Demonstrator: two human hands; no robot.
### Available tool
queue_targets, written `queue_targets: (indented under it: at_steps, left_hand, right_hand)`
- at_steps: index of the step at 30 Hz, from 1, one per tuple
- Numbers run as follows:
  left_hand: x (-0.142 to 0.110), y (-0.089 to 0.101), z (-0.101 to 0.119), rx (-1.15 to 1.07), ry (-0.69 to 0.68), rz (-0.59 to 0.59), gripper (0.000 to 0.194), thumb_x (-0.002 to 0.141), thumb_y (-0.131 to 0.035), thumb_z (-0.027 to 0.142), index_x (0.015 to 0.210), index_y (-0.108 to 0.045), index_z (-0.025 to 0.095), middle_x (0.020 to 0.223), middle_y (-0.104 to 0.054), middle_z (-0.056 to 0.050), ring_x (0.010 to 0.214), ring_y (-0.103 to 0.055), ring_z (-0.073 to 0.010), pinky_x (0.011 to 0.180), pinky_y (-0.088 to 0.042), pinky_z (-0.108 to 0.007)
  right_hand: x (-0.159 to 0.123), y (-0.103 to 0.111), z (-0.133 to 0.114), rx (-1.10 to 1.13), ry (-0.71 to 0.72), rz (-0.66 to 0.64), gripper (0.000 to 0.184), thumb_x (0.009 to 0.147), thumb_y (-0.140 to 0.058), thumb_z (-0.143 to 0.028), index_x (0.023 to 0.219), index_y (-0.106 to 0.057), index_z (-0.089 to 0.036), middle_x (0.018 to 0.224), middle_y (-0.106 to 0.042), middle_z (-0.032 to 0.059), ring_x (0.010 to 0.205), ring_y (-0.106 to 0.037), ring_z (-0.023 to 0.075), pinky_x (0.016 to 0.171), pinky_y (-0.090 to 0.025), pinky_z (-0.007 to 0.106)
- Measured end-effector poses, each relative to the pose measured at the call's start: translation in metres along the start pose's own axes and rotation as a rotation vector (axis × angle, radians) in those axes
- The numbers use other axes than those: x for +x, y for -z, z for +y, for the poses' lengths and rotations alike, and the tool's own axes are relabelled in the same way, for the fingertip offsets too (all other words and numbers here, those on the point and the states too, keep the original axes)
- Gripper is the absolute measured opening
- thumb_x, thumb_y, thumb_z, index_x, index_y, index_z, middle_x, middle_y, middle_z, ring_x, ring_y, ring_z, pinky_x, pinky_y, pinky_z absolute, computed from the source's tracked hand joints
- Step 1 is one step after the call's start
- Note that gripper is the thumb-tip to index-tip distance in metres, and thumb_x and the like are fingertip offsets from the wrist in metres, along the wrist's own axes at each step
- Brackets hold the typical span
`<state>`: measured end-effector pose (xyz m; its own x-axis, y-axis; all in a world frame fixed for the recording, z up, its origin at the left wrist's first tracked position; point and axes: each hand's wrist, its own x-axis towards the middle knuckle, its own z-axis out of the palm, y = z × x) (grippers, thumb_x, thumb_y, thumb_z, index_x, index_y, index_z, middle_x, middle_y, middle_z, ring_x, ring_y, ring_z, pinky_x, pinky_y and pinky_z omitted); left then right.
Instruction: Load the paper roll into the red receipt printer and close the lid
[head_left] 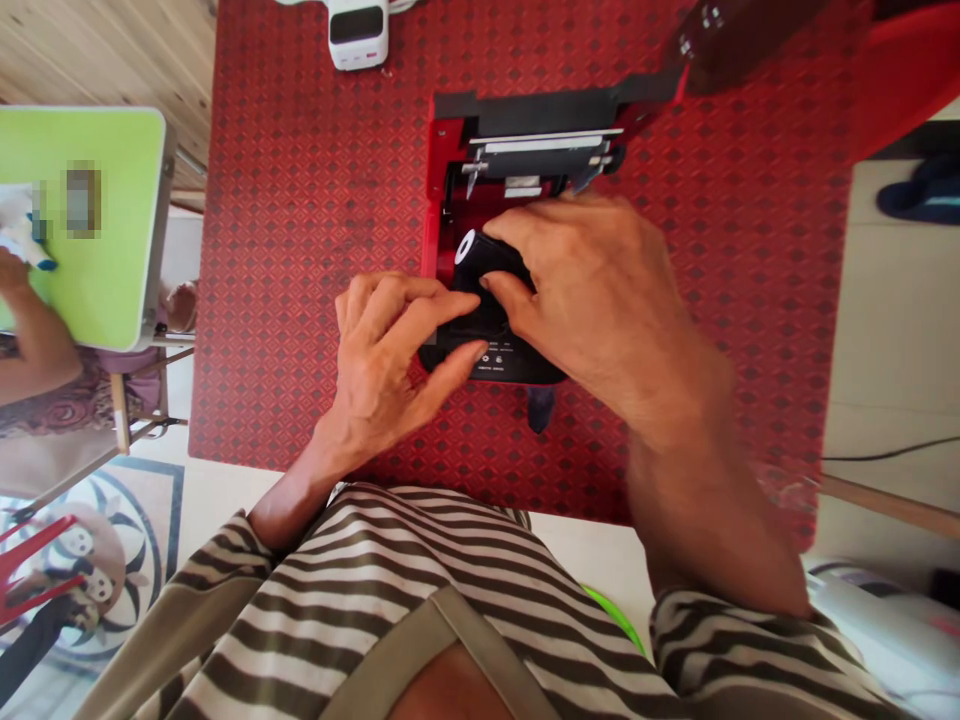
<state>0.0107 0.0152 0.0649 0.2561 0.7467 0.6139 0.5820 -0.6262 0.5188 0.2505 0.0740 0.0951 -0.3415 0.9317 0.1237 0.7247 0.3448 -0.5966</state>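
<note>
An opened red and black printer-like machine (517, 160) lies on a red patterned tablecloth (300, 200). My right hand (592, 290) is closed around a black roll with a white core (480, 262), holding it at the machine's open bay. My left hand (397, 350) has its fingers curled, pressing on the roll and on the black front panel (510, 365). Both hands meet over the front half of the machine. A raised black lid (720, 40) stands at the back right.
A small white device (358, 32) sits at the table's far edge. To the left stands a green-topped table (82, 220), where another person's arm (34, 330) rests. Floor and a red chair (37, 570) lie at lower left. A cable (892, 452) runs at right.
</note>
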Motion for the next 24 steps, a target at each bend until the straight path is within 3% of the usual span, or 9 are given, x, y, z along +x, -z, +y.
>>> queue_targets:
  at_steps: [3, 7, 10, 15, 21, 24]
  left_hand:
    - [-0.002, 0.003, 0.001, 0.065, 0.060, -0.093, 0.030, 0.127, -0.083, 0.062, 0.140, -0.091, 0.036, 0.128, -0.090, -0.007, 0.122, -0.078, -0.0353, 0.107, -0.062, -0.058]
    - [0.000, 0.004, 0.004, 0.059, 0.069, -0.120, 0.016, 0.129, -0.082, 0.047, 0.135, -0.092, 0.036, 0.124, -0.088, -0.006, 0.121, -0.077, -0.0339, 0.106, -0.060, -0.055]
    - [0.004, 0.005, 0.002, 0.082, 0.062, -0.119, 0.012, 0.129, -0.080, 0.040, 0.130, -0.092, 0.038, 0.120, -0.087, -0.005, 0.120, -0.075, -0.0339, 0.107, -0.060, -0.057]
    - [0.008, 0.008, -0.006, 0.071, 0.080, -0.158, 0.016, 0.129, -0.080, 0.048, 0.131, -0.095, 0.041, 0.121, -0.086, -0.006, 0.122, -0.073, -0.0355, 0.115, -0.061, -0.063]
    - [0.007, 0.011, -0.011, 0.002, 0.102, -0.189, 0.016, 0.129, -0.081, 0.046, 0.131, -0.096, 0.042, 0.125, -0.086, -0.006, 0.125, -0.073, -0.0361, 0.122, -0.058, -0.065]
    - [0.006, 0.011, -0.011, 0.011, 0.078, -0.172, 0.016, 0.129, -0.080, 0.046, 0.132, -0.095, 0.041, 0.122, -0.086, -0.005, 0.122, -0.074, -0.0349, 0.118, -0.058, -0.063]
  right_hand:
    - [0.001, 0.000, -0.004, -0.008, -0.032, -0.011, 0.017, 0.109, -0.079, -0.018, 0.108, -0.078, -0.035, 0.120, -0.088, 0.0087, 0.137, -0.082, 0.0439, 0.135, -0.062, 0.068]
    - [0.001, 0.002, -0.012, -0.155, -0.023, -0.056, 0.017, 0.111, -0.070, -0.017, 0.109, -0.076, -0.032, 0.125, -0.090, 0.0151, 0.136, -0.082, 0.0478, 0.128, -0.064, 0.073]
    - [0.001, 0.001, -0.015, -0.103, -0.037, -0.072, 0.015, 0.115, -0.067, -0.022, 0.108, -0.076, -0.031, 0.126, -0.089, 0.0177, 0.139, -0.081, 0.0509, 0.133, -0.060, 0.077]
    - [-0.001, -0.001, -0.017, -0.190, 0.020, -0.027, 0.022, 0.115, -0.064, -0.018, 0.103, -0.074, -0.034, 0.113, -0.086, 0.0141, 0.127, -0.081, 0.0456, 0.123, -0.068, 0.072]
    - [0.000, 0.001, -0.029, -0.123, -0.105, -0.096, 0.024, 0.112, -0.066, -0.011, 0.099, -0.070, -0.031, 0.122, -0.086, 0.0153, 0.144, -0.080, 0.0483, 0.134, -0.062, 0.075]
    - [-0.002, -0.003, -0.028, -0.129, -0.023, -0.050, 0.024, 0.117, -0.062, -0.015, 0.101, -0.073, -0.029, 0.117, -0.086, 0.0146, 0.139, -0.081, 0.0454, 0.132, -0.066, 0.071]
